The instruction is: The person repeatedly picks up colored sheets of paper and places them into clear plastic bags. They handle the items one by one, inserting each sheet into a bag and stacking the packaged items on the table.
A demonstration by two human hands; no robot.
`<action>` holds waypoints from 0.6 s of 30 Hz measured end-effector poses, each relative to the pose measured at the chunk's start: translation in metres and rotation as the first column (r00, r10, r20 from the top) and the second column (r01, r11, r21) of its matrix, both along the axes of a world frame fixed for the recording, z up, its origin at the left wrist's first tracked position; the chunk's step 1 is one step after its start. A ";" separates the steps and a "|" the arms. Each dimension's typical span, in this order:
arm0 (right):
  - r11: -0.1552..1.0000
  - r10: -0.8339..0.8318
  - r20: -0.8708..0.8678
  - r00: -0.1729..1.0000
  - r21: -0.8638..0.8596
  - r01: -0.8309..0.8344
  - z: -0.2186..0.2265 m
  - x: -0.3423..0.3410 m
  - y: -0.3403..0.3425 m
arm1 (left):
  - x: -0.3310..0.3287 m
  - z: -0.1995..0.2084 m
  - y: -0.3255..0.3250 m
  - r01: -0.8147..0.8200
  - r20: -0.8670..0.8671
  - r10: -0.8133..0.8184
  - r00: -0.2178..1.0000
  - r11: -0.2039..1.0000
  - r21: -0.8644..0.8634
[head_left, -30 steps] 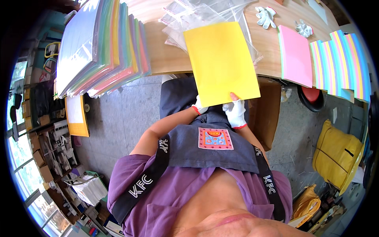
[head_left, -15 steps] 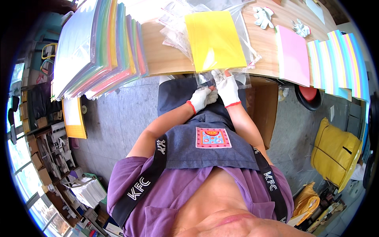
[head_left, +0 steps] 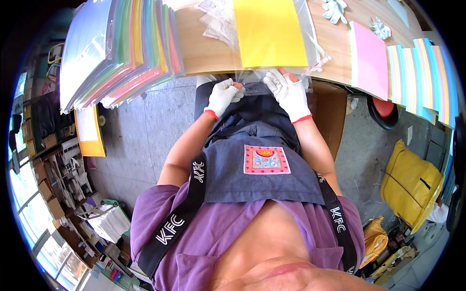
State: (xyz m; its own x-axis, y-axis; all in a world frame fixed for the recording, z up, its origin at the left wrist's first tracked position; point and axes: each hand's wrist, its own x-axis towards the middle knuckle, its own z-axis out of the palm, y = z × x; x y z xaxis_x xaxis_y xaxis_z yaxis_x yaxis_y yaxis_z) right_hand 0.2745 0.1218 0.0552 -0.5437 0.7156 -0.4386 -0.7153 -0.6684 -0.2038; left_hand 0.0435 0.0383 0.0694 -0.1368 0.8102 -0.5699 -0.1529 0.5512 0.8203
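Note:
A stack of yellow paper (head_left: 272,34) lies at the table's near edge inside a clear plastic bag (head_left: 253,88), whose loose mouth hangs over the edge toward my lap. My left hand (head_left: 224,98), in a white glove with a red cuff and a bare thumb tip, is closed at the left side of the bag's mouth. At the other side, my right hand (head_left: 289,94), gloved alike, has its fingers curled on the plastic near the paper's lower right corner. The hands are apart, with film between them. Glare blurs the film's exact edges.
Packed coloured paper (head_left: 121,48) is piled high at left. More clear bags (head_left: 221,26) lie beside the yellow stack. To the right are pink paper (head_left: 368,60), striped coloured stacks (head_left: 420,80) and loose gloves (head_left: 335,10). A cardboard box (head_left: 329,116) stands under the table.
My left hand has moved left, away from the right hand, and the bag's mouth is spread between them. My right hand has shifted slightly right. The whole view has tilted, so the table sits higher.

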 end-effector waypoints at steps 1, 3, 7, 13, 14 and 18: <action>0.999 0.021 0.061 0.998 0.031 -0.023 0.000 -0.002 -0.007 | -0.006 0.000 0.002 0.040 0.022 -0.039 0.999 0.998 -0.044; 0.929 0.349 0.237 0.907 0.036 -0.367 0.002 -0.004 -0.021 | -0.015 0.002 -0.001 0.099 0.008 -0.099 0.995 0.992 -0.077; 0.526 0.128 0.907 0.402 0.282 -0.802 0.061 -0.037 -0.032 | -0.024 -0.005 -0.008 0.138 0.056 -0.135 0.989 0.988 -0.064; -0.074 -0.741 0.660 0.125 0.105 -0.992 0.054 -0.081 -0.023 | -0.023 0.000 -0.009 0.041 0.284 -0.021 0.959 0.997 -0.064; -0.102 -0.747 0.653 0.126 0.075 -0.992 0.054 -0.084 -0.022 | -0.024 -0.002 -0.008 0.037 0.271 -0.017 0.963 0.997 -0.071; 0.032 -0.443 0.867 0.229 0.271 -0.962 0.053 -0.068 -0.017 | -0.014 0.003 -0.006 -0.004 0.253 0.036 0.967 0.992 -0.124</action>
State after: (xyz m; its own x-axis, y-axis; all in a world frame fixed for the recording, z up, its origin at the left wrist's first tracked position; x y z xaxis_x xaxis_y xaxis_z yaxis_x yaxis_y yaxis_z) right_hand 0.2068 0.1044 0.1087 -0.7483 0.6568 -0.0935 0.5092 0.4783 -0.7155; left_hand 0.0294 0.0323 0.0726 0.0099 0.7314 -0.6818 -0.3597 0.6388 0.6801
